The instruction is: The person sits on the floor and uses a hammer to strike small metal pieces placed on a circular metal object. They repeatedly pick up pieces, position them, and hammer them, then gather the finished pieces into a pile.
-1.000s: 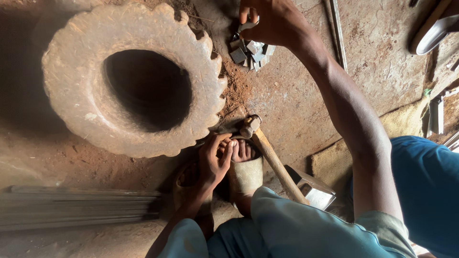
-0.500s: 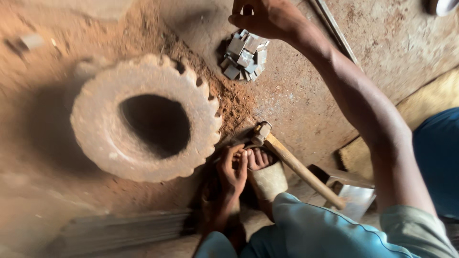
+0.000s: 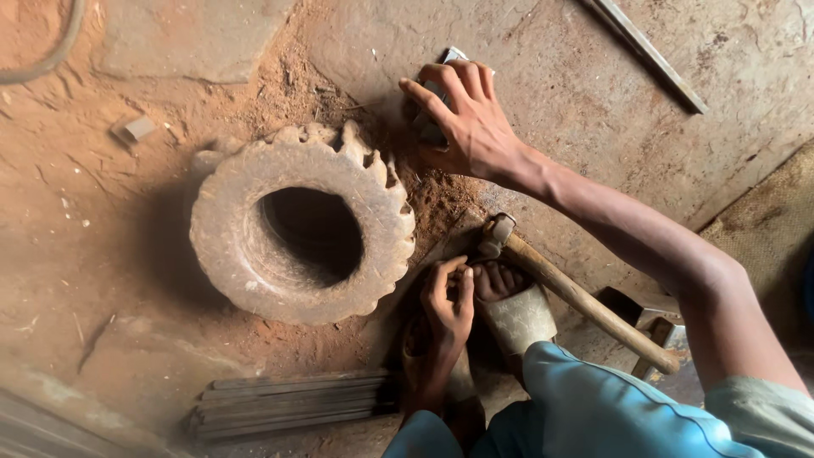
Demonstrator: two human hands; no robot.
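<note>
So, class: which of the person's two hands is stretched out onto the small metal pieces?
The right hand, arm extended, covering the metal pieces; the left hand stays by the toes.

The person wore a light blue garment (image 3: 593, 407) with thin darker piping; forearms were bare; a pale sandal (image 3: 519, 318) covered one foot.

1. right hand (image 3: 471, 119): arm stretched out from the lower right, forearm bare, wrist bent down, fingers spread and curled over something beneath the palm.
2. left hand (image 3: 448, 307): held close to the body, fingers bent and drawn together, tips pressed down beside the toes of a bare foot (image 3: 494, 280).
3. both sleeves short, light blue.
</note>
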